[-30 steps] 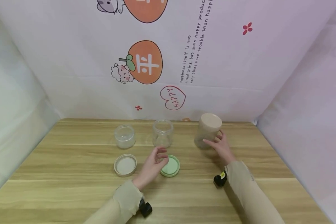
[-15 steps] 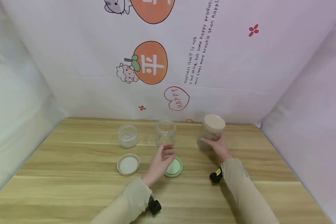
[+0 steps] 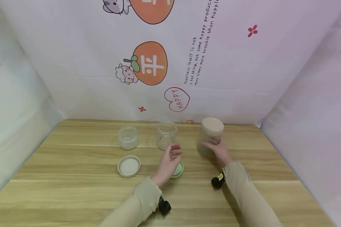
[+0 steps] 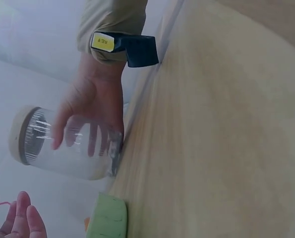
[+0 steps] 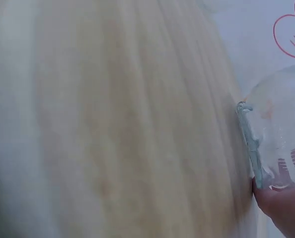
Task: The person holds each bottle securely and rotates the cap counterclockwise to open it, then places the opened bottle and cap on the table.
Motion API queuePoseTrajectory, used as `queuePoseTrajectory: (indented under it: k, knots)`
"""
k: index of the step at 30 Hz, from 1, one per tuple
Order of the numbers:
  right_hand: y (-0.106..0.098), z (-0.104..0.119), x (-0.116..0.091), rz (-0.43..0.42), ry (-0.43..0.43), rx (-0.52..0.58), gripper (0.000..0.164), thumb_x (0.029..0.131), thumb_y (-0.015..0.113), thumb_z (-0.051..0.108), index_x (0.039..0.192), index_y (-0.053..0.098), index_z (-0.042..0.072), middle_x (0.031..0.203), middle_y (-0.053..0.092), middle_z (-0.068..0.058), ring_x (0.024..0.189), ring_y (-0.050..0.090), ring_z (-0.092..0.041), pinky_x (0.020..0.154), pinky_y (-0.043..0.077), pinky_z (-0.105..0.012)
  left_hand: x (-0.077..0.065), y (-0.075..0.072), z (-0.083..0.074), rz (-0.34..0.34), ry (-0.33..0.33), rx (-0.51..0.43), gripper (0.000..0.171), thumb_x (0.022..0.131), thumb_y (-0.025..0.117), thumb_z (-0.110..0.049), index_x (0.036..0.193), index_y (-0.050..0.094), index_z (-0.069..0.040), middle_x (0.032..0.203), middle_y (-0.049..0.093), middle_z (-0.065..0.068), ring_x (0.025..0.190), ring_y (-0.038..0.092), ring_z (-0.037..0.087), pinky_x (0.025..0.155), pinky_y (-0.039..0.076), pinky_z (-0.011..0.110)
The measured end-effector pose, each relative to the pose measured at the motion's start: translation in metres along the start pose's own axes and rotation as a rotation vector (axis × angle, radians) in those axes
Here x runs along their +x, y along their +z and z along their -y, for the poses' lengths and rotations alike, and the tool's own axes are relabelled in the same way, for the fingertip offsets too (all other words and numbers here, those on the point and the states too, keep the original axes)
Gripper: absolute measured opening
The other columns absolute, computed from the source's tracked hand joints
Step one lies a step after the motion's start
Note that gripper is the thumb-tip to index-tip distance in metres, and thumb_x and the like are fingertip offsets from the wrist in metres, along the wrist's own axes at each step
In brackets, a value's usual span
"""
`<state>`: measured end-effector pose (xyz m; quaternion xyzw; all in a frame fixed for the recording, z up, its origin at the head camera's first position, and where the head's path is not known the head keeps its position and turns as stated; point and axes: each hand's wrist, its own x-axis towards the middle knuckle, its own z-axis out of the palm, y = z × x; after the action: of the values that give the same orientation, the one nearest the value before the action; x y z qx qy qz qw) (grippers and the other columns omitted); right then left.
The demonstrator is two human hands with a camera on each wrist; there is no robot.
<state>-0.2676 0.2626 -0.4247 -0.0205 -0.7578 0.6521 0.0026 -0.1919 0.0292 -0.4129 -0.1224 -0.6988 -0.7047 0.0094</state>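
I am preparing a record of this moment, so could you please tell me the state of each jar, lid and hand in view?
Low clear jar: uncapped, upright
Middle clear jar: uncapped, upright
Tall jar: capped, held
Pale lid: loose, flat, inside up
Green lid: loose, partly hidden
Left hand: empty, fingers loosely curled
Right hand: grip around the tall jar

head view: bright, even | soft shadow beside right sleeve (image 3: 251,192) | wrist views: dimmer, hazy, tabletop (image 5: 112,124) blurred
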Motion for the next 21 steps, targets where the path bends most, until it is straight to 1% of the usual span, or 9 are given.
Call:
queuePoseTrajectory:
  k: [4,8,11,13,14,16,18,20,21]
  knots:
    - [-0.002,0.000,-0.005,0.051,-0.008,0.004,0.085,0.083,0.069,0.009,0.147,0.014,0.004,0.146,0.030,-0.024,0.136,0.028,-0.039,0.114,0.017,-0.054,0.000,0.001,0.001,-0.006,-0.008,0.005,0.034,0.093,0.055,-0.007,0.126,0.045,-0.001,0.128,0.050,0.018,0.114,0.054,0.032,0.096,0.045,0.045]
    - [-0.006,0.000,-0.013,0.122,-0.023,-0.006,0.088,0.083,0.068,0.008,0.149,0.010,0.008,0.146,0.029,-0.025,0.135,0.028,-0.041,0.113,0.017,-0.056,-0.001,0.001,0.002,-0.003,-0.011,0.010,0.034,0.093,0.055,-0.008,0.126,0.046,-0.001,0.129,0.049,0.020,0.114,0.054,0.032,0.096,0.045,0.045]
    - [-0.008,0.002,-0.022,0.179,-0.033,-0.026,0.086,0.083,0.067,0.007,0.148,0.010,0.007,0.146,0.029,-0.026,0.135,0.029,-0.042,0.113,0.019,-0.056,-0.001,0.000,0.002,0.009,-0.008,0.004,0.035,0.093,0.054,-0.008,0.126,0.046,0.000,0.130,0.048,0.023,0.114,0.054,0.033,0.097,0.045,0.045]
    - [-0.009,0.004,-0.029,0.216,-0.039,-0.034,0.084,0.082,0.066,0.005,0.146,0.012,0.003,0.146,0.030,-0.027,0.134,0.032,-0.040,0.112,0.022,-0.053,-0.002,-0.002,0.002,0.027,-0.013,-0.007,0.035,0.093,0.054,-0.006,0.126,0.045,0.000,0.130,0.047,0.024,0.115,0.053,0.035,0.098,0.044,0.045]
    - [-0.010,0.005,-0.033,0.235,-0.040,-0.038,0.083,0.082,0.066,0.005,0.146,0.013,0.002,0.146,0.031,-0.027,0.132,0.035,-0.038,0.112,0.024,-0.051,-0.003,-0.003,0.001,0.035,-0.015,-0.009,0.035,0.093,0.054,-0.006,0.126,0.045,0.000,0.130,0.047,0.023,0.115,0.053,0.035,0.098,0.044,0.045]
    - [-0.011,0.007,-0.040,0.270,-0.036,-0.055,0.082,0.080,0.068,0.005,0.145,0.018,0.000,0.145,0.034,-0.025,0.128,0.042,-0.028,0.109,0.030,-0.044,-0.004,-0.006,0.000,0.048,-0.020,-0.012,0.035,0.093,0.053,-0.005,0.127,0.044,0.001,0.130,0.047,0.022,0.116,0.052,0.036,0.099,0.044,0.045]
    - [-0.012,0.010,-0.048,0.310,-0.050,-0.078,0.080,0.078,0.070,0.005,0.143,0.023,-0.004,0.141,0.039,-0.026,0.120,0.050,-0.017,0.104,0.037,-0.036,-0.004,-0.010,-0.002,0.055,-0.024,-0.011,0.036,0.094,0.053,-0.005,0.127,0.043,0.001,0.130,0.047,0.021,0.117,0.052,0.036,0.099,0.043,0.045]
    - [-0.011,0.011,-0.054,0.355,-0.074,-0.089,0.081,0.076,0.072,0.005,0.142,0.026,-0.006,0.138,0.044,-0.024,0.113,0.052,-0.009,0.098,0.042,-0.029,-0.004,-0.013,-0.004,0.059,-0.025,0.004,0.036,0.094,0.052,-0.007,0.128,0.044,0.001,0.130,0.048,0.019,0.118,0.052,0.034,0.099,0.044,0.044]
    - [-0.010,0.012,-0.057,0.374,-0.091,-0.092,0.082,0.075,0.073,0.005,0.141,0.027,-0.007,0.135,0.046,-0.022,0.110,0.053,-0.007,0.095,0.044,-0.027,-0.004,-0.015,-0.005,0.063,-0.029,0.009,0.036,0.094,0.052,-0.008,0.129,0.043,0.000,0.131,0.048,0.017,0.118,0.051,0.033,0.100,0.043,0.044]
